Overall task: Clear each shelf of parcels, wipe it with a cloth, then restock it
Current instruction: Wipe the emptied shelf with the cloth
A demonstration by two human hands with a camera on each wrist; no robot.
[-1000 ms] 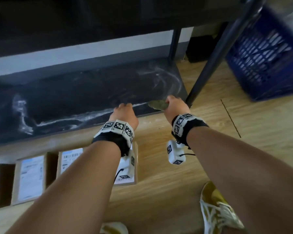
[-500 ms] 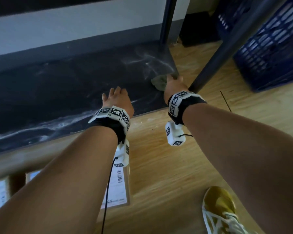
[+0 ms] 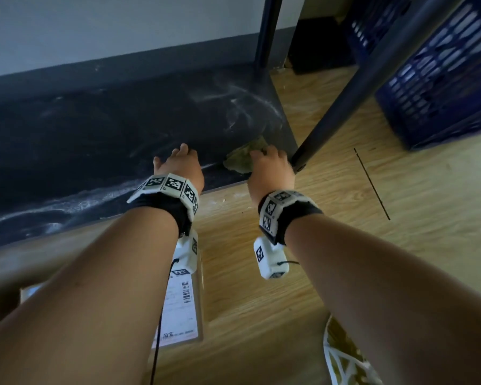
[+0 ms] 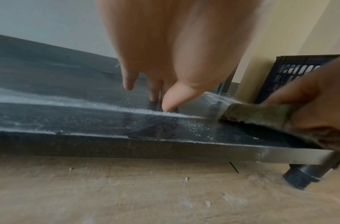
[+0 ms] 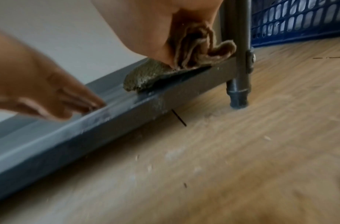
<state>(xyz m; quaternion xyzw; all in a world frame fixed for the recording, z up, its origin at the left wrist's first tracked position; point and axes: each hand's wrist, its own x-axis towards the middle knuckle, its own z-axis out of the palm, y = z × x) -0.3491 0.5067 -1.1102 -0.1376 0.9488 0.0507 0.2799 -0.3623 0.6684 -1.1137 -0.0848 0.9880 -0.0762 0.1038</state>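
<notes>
The bottom shelf is a dark board streaked with white dust, bare of parcels. My right hand grips a bunched olive-brown cloth and presses it on the shelf's front right corner, beside the rack's front leg. In the right wrist view the cloth hangs folded under my palm and lies on the shelf rim. My left hand rests on the shelf with straight fingers, just left of the cloth. A labelled parcel lies on the floor under my left forearm.
A blue slotted crate stands on the wooden floor to the right of the rack. A back leg rises by the grey wall. My yellow shoe is at the bottom right. Crumbs of dust dot the floor.
My right hand has pushed the cloth from the shelf's front edge deeper onto the right corner. My left hand has slid forward onto the shelf with fingers spread flat. The view has tilted up.
</notes>
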